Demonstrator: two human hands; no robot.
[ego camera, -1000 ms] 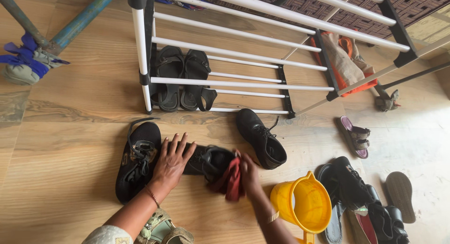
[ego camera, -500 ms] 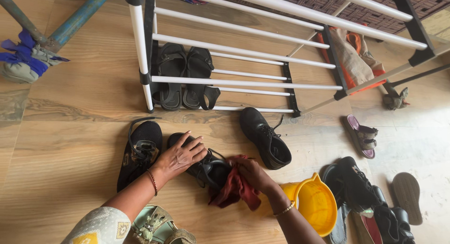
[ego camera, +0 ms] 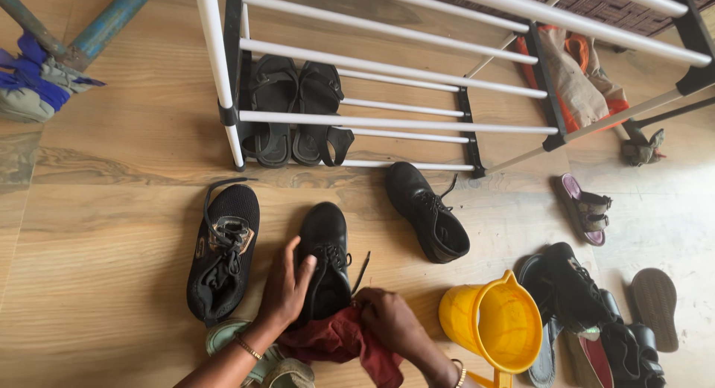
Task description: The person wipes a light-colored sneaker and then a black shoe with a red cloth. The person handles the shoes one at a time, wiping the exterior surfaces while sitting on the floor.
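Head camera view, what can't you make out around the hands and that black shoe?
- Black lace-up shoe: its heel is hidden by the left hand and the dark red cloth.
- Right hand: its fingertips are buried in the cloth.
- Green sandal: cut off by the bottom edge and crossed by the left forearm.
- Yellow jug: its handle runs off the bottom edge.

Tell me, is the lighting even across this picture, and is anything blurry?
Head view: not even; the floor at right is washed out by pale glare, while the left stays warm and darker. The rack bars, black shoe and both hands look sharp.
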